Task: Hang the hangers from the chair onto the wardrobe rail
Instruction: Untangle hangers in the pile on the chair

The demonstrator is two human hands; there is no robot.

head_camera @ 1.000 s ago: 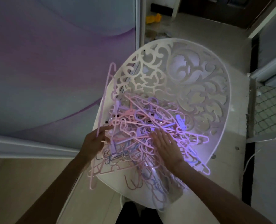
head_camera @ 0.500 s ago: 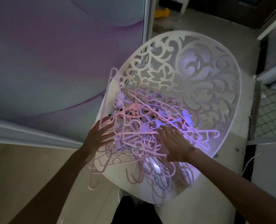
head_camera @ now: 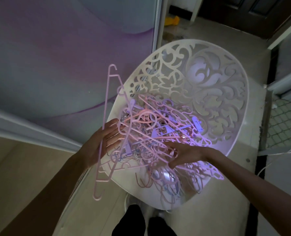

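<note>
Hangers [head_camera: 158,133], pink and lilac, lie in a tangled heap on the seat of a white chair [head_camera: 200,79] whose curved back is cut through with a scrolling leaf pattern. Some hooks dangle over the seat's near edge.

At the heap's left side one long pink hanger [head_camera: 105,116] stands nearly on end, tilted, its top hook up against the wall and its lower hook hanging past the seat rim. The left hand [head_camera: 103,142] is at that edge of the heap, palm turned towards the pile, fingers straight and slightly spread; the long hanger's bar crosses in front of the palm, but whether the thumb closes on it cannot be told.

The right hand [head_camera: 183,154] reaches in from the right, low over the near part of the pile, fingers [head_camera: 168,143] spread and lying among the pink bars, thumb [head_camera: 172,165] stretched out below. Its grip holds nothing that shows.

Behind the chair stands a pale panel [head_camera: 56,57] with a purple sweep across it. A yellow thing [head_camera: 172,21] lies on the floor [head_camera: 209,29] further back. Dark trouser legs [head_camera: 144,222] show at the bottom edge.
</note>
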